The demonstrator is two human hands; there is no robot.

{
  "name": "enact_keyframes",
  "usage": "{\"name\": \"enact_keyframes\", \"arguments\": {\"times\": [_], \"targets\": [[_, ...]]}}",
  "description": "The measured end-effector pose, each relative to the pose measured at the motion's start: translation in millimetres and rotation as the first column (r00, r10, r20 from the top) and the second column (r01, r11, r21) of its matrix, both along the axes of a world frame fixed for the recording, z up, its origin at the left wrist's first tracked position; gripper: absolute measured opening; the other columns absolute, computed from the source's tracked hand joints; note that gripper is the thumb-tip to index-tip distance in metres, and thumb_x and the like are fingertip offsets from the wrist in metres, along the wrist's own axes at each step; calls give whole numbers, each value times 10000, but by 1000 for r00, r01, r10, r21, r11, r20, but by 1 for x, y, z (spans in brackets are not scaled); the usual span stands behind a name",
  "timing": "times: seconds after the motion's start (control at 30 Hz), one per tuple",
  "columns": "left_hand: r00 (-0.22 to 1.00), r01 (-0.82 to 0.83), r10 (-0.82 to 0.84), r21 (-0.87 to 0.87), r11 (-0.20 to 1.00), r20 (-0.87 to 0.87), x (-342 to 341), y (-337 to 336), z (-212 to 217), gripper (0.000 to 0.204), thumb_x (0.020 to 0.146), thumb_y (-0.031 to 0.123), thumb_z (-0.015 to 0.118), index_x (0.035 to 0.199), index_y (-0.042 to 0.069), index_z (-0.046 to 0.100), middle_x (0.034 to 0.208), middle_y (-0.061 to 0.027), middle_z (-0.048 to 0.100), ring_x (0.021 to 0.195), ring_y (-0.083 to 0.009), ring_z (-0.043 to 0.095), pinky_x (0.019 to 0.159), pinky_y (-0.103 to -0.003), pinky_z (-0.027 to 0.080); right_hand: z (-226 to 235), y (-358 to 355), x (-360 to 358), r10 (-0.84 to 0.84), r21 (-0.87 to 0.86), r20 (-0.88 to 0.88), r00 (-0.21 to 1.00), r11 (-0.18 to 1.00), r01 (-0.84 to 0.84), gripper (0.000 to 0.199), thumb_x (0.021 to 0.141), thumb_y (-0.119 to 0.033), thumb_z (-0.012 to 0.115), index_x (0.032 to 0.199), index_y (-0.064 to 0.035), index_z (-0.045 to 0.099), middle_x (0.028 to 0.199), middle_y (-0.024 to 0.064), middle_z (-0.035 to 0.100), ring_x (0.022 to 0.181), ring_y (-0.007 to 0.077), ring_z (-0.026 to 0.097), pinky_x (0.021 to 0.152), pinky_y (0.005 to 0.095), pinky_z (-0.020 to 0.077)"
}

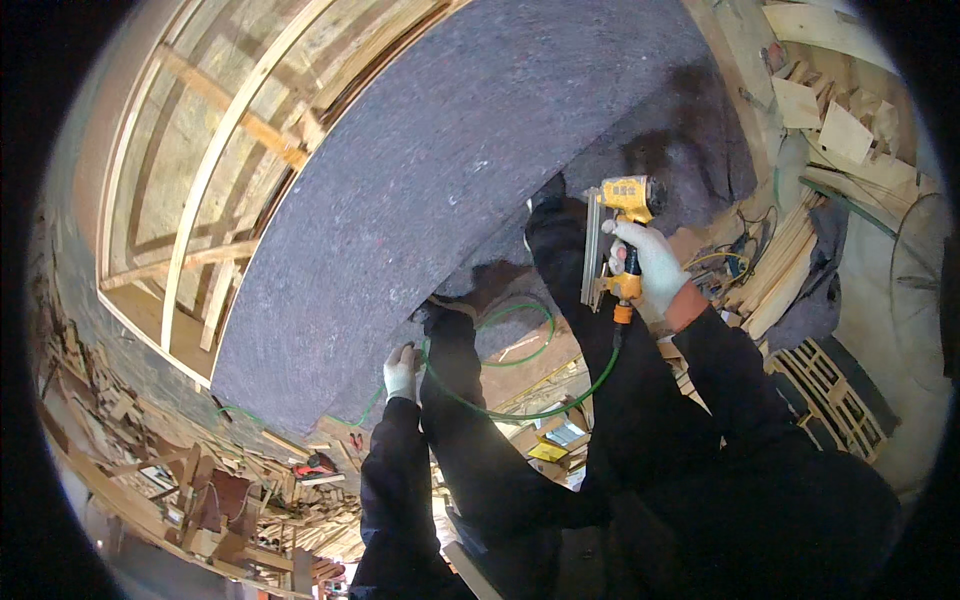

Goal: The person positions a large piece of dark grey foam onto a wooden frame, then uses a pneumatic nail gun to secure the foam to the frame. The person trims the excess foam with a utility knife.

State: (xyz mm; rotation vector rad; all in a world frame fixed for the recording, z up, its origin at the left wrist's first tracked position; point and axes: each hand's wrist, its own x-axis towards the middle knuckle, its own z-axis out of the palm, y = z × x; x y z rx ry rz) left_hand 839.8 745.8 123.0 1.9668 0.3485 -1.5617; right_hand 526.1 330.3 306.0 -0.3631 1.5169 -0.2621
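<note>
My right hand [645, 258], in a white glove, is wrapped around the grip of a yellow and black air nail gun [626, 198]. Its long metal magazine hangs on the left side. From the orange fitting below the grip, a green air hose [598, 385] curves away across my legs. My left hand [401, 372], also gloved, has its fingers curled at the lower edge of a large grey felt sheet [440, 140] and appears to pinch it. The sheet lies over a curved wooden frame [225, 140], whose uncovered ribs show at the upper left.
Offcuts and scraps of wood [310, 515] litter the floor at the lower left. Long wooden strips [780, 265] and a slatted wooden piece [835, 395] lie to the right. Wood blocks [845, 130] are piled at the upper right. Loops of green hose lie around my feet.
</note>
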Motion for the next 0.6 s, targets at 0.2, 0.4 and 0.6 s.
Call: {"name": "enact_keyframes", "arguments": {"times": [0.2, 0.4, 0.6], "targets": [[974, 222, -226, -89, 971, -36, -70, -157, -3, 322, 1018, 222, 602, 1215, -16, 694, 983, -98, 747, 859, -181, 697, 751, -317, 535, -15, -103, -73, -58, -16, -32, 998, 998, 57, 188, 970, -223, 684, 1039, -48, 676, 676, -11, 564, 578, 106, 547, 554, 271, 478], [966, 202, -234, -241, 949, -113, -135, -289, 33, 365, 1038, 237, 582, 1291, -17, 653, 1048, -113, 740, 939, -191, 695, 835, -327, 535, 3, -151, -128, -110, -103, -116, 987, 990, 99, 236, 961, -241, 702, 1077, -36, 687, 658, 10, 567, 548, 139, 549, 539, 296, 476], [938, 273, -321, -291, 917, -130, -142, -324, 67, 353, 1046, 240, 572, 1267, -23, 652, 1073, -127, 729, 951, -212, 694, 863, -332, 540, 49, -142, -153, -199, -136, -85, 976, 973, 186, 274, 973, -276, 683, 1094, -30, 688, 649, -1, 554, 551, 137, 542, 550, 286, 465]]}}
